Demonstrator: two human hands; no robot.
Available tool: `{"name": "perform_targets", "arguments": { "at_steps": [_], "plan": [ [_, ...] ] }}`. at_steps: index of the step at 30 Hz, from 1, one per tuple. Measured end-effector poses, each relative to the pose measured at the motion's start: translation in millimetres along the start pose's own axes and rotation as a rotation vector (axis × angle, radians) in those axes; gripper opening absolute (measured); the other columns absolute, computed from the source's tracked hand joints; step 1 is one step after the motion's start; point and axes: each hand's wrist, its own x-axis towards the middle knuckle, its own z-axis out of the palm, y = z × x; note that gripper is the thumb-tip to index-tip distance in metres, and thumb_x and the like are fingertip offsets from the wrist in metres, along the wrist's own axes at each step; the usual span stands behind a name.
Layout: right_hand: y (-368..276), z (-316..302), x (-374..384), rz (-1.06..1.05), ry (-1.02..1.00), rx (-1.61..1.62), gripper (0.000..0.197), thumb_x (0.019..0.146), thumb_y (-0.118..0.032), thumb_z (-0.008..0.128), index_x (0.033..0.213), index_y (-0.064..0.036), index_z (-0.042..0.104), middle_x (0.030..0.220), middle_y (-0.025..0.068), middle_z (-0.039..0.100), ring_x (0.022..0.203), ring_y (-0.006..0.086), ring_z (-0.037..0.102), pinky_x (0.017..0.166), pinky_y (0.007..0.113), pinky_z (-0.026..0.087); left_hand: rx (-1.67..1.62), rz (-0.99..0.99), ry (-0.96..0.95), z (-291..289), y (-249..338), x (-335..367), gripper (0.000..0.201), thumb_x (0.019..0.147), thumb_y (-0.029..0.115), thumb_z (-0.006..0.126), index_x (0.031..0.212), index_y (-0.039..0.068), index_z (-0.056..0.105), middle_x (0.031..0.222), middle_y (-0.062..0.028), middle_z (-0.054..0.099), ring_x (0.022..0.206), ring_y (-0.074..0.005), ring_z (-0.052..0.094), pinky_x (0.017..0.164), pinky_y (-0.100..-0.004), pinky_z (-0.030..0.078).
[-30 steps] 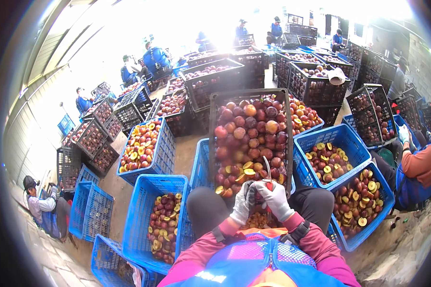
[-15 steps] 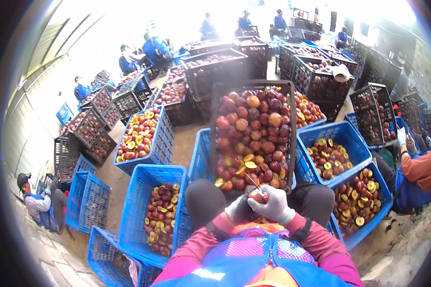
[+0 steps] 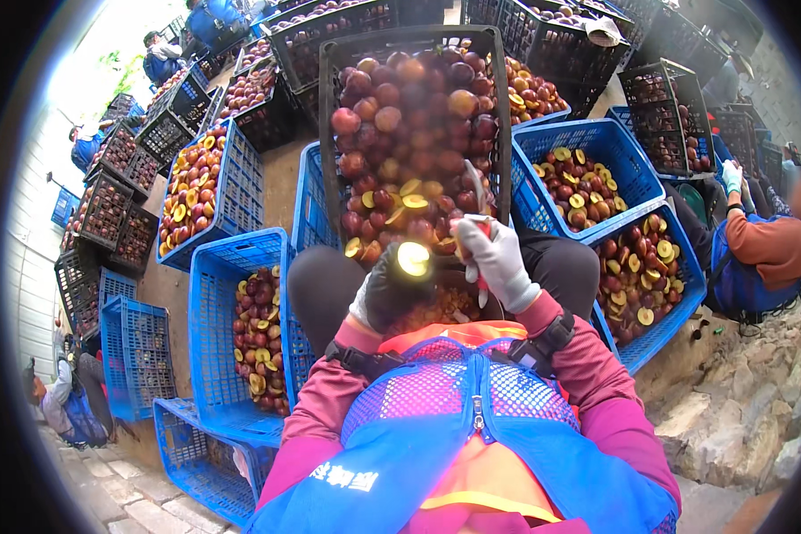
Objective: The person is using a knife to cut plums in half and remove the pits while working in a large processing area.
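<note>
My left hand (image 3: 390, 289), in a dark-palmed glove, is closed around a cut plum half (image 3: 413, 258) with its bright yellow flesh turned up. To its right, my right hand (image 3: 505, 267), gloved in white, grips a small knife (image 3: 476, 185) with a red handle; the blade points up and away. Both hands are over my lap, apart from each other. Just beyond them stands a black crate (image 3: 327, 116) full of whole plums, with some cut halves near its front edge. Between my knees, partly hidden by my hands, lie orange-brown bits (image 3: 449, 305).
Blue baskets holding cut plums stand at my left (image 3: 206, 356), farther left (image 3: 245, 191), and at my right (image 3: 529, 200) and nearer right (image 3: 663, 343). An emptier blue basket (image 3: 173, 445) sits low left. A co-worker (image 3: 765, 258) sits at right. Stacked black crates stand behind.
The view has tilted downward. My hands, together on one plum before, have separated: the left now shows a cut half, and the right holds the knife raised.
</note>
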Motion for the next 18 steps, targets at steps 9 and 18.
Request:
{"name": "perform_targets", "arguments": {
  "at_steps": [9,18],
  "plan": [
    [29.6,11.5,3.6,0.101,-0.105,-0.047,0.034,0.109,-0.04,0.072,0.108,-0.0056,0.076,0.081,-0.0017,0.07,0.058,0.0053,0.058,0.05,0.024,0.044,-0.067,-0.005,0.213,8.5,13.3,10.5,0.043,0.119,0.037,0.048,0.143,0.005,0.062,0.131,-0.0113,0.074,0.114,-0.0246,0.073,0.1,-0.0419,0.061],
    [43.1,12.9,16.3,0.031,0.053,-0.06,0.038,0.113,-0.042,0.066,0.104,-0.0065,0.074,0.076,-0.0015,0.067,0.051,0.0072,0.056,0.046,0.025,0.044,0.617,0.148,0.57,-16.2,74.3,63.0,0.064,0.099,0.023,0.078,0.154,0.001,0.053,0.141,-0.0212,0.067,0.126,-0.0303,0.068,0.109,-0.0377,0.053]
  ]
}}
